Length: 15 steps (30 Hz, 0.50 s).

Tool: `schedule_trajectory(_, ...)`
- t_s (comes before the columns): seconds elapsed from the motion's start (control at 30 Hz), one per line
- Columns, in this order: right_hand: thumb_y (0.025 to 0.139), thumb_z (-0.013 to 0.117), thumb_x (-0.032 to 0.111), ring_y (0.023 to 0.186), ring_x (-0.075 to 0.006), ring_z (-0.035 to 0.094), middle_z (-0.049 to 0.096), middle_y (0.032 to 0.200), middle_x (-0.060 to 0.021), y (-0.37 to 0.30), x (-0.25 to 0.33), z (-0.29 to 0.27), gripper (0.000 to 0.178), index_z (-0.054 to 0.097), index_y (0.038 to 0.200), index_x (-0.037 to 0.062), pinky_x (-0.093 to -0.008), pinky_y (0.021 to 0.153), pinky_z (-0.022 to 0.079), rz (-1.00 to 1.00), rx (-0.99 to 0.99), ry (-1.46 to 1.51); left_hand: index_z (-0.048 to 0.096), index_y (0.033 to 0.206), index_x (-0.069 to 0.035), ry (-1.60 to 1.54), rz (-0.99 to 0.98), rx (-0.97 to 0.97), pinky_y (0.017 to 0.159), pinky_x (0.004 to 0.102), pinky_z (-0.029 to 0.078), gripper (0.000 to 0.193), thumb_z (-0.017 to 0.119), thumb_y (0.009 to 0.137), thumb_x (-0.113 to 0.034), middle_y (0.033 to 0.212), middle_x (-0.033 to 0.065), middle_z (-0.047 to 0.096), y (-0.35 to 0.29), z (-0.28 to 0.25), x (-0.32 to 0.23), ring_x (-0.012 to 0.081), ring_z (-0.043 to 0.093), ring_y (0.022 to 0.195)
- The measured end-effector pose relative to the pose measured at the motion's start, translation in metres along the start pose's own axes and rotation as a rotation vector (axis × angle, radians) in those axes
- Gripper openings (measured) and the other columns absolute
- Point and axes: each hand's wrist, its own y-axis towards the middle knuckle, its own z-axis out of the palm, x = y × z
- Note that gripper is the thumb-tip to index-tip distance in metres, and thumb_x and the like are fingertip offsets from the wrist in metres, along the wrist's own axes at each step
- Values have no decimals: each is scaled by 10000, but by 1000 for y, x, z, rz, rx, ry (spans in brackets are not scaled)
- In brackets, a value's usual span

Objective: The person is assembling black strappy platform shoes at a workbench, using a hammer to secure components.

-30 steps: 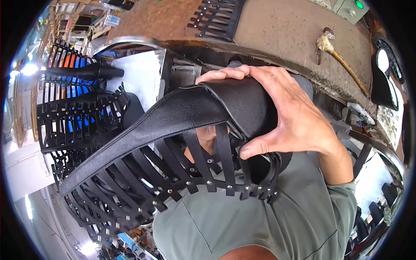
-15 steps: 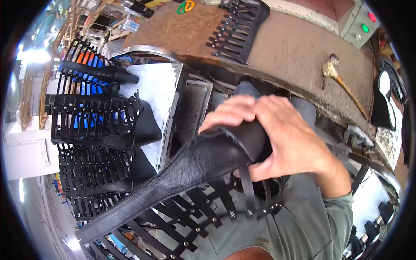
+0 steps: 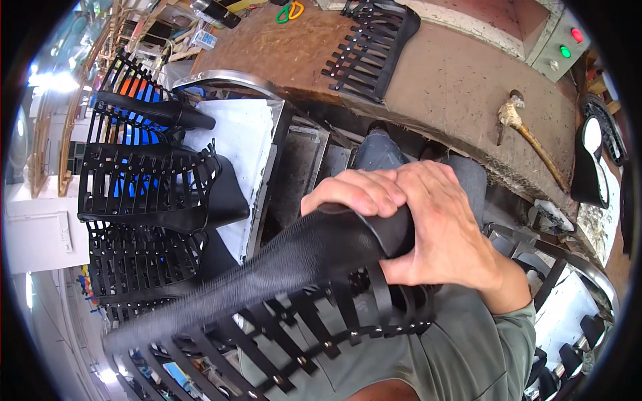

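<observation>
A tall black strappy boot (image 3: pixel 281 267) lies aslant across my lap, its shaft reaching to the lower left. Riveted straps hang along its lower side. My left hand (image 3: pixel 354 190) wraps over the foot end from behind, with its palm and forearm hidden by the boot. From the right, my right hand (image 3: pixel 445 230) grips the same end, thumb below and fingers over the top. The hands touch where their fingers meet. Several similar black strappy boots (image 3: pixel 227 190) stand at the left beside a white board.
A workbench (image 3: pixel 267 47) runs along the far side, carrying a flat piece of riveted straps (image 3: pixel 374 50), a hammer (image 3: pixel 535 144) and scissors (image 3: pixel 289 12). A black sole (image 3: pixel 591 160) lies at the right. A metal-edged rack (image 3: pixel 568 314) stands at lower right.
The boot's foot end and both hands have moved slightly down toward me, and the shaft has swung a little to the left. Both hands keep their hold.
</observation>
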Motion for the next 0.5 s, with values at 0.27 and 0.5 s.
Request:
schedule_trajectory(0.27, 650, 715, 562, 895, -319, 568, 578, 988, -141, -5, -7, 0, 651, 570, 1010, 40, -480, 830, 423, -337, -630, -379, 432, 1341, -42, -433, -953, -452, 908, 320, 497, 592, 602, 909, -409, 1267, 130, 548, -10, -2, -44, 199, 564, 1119)
schedule_trajectory(0.5, 643, 738, 400, 963, -282, 478, 514, 1034, -119, -77, -46, 20, 612, 590, 1136, 68, -479, 855, 433, -499, -288, -386, 498, 1250, -35, 237, -1027, -252, 567, 190, 474, 587, 637, 868, -458, 1055, 82, 641, 5, -100, 34, 106, 619, 791)
